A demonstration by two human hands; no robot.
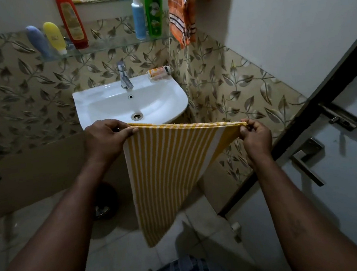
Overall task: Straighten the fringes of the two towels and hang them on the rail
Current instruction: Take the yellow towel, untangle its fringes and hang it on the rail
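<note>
i have the yellow striped towel (167, 165) pinched by its top edge in left hand (104, 139) and right hand (256, 136), long axis hanging down before the sink (167, 87), with the orange towel (181, 12) up-right, nearer my right hand.

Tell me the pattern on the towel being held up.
Yellow and white stripes on the held towel, clearest in the head view.
</note>
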